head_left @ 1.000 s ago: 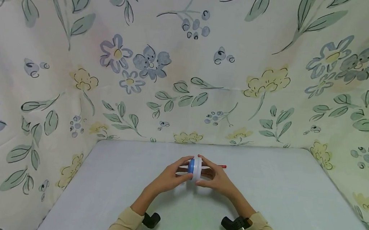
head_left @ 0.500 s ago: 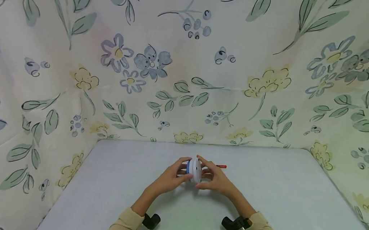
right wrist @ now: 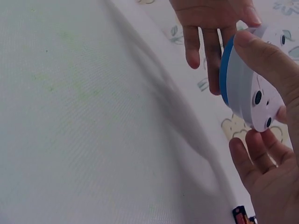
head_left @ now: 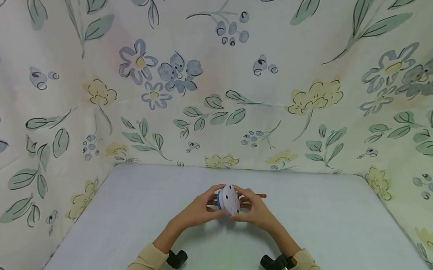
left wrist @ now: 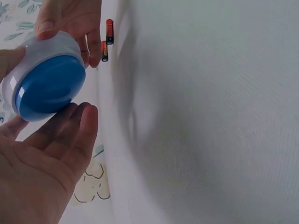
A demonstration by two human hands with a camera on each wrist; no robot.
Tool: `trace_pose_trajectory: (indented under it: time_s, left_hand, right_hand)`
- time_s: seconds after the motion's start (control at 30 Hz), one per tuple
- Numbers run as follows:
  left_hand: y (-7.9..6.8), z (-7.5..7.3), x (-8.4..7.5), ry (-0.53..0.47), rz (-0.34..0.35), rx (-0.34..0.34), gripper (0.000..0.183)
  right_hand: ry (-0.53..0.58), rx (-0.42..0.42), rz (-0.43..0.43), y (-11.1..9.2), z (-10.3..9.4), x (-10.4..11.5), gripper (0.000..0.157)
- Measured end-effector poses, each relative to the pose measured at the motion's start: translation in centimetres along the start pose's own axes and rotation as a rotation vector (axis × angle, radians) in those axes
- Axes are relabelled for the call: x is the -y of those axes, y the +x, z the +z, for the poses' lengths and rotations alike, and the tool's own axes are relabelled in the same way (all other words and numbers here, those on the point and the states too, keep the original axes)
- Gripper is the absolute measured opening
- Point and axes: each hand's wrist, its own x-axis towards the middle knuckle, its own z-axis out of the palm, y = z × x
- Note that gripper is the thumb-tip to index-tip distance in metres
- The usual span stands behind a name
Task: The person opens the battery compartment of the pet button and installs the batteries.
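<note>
Both hands hold a round white push button with a blue dome [left wrist: 50,88] up over the table. My left hand [head_left: 200,209] grips its rim from the left, the dome facing that palm. From the right, my right hand [head_left: 255,209] pinches the rim between thumb and fingers. The white underside [head_left: 231,199] is tilted toward the head camera and shows several dark round feet. In the right wrist view one black foot [right wrist: 257,97] stands out near the base's edge.
Two red-and-black batteries lie on the table beyond the hands; one battery [left wrist: 110,31] is a little farther than the other battery [left wrist: 104,51]. The white table [head_left: 139,196] meets a floral cloth [head_left: 217,126] at the back and sides.
The push button has turned between the hands, from edge-on to showing its underside with the dark feet. Both hands stay in nearly the same place.
</note>
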Motion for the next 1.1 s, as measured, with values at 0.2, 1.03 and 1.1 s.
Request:
trace_pose_trajectory:
  time_s: [0.2,1.03,1.1]
  left_hand:
    - [0.2,0.1,0.1,0.013,0.0,-0.005,0.081]
    - [0.0,-0.5,2.0,0.069,-0.062,-0.12,0.061]
    - [0.0,-0.6,2.2,0.081,-0.069,-0.121,0.059]
  right_hand:
    - [-0.007,0.01,0.002,0.0,-0.1,1.1,0.085]
    - [-0.082,-0.037,0.04,0.1,-0.2,0.7,0.074]
    - [-0.076,-0.037,0.044,0.2,-0.1,-0.1,0.074]
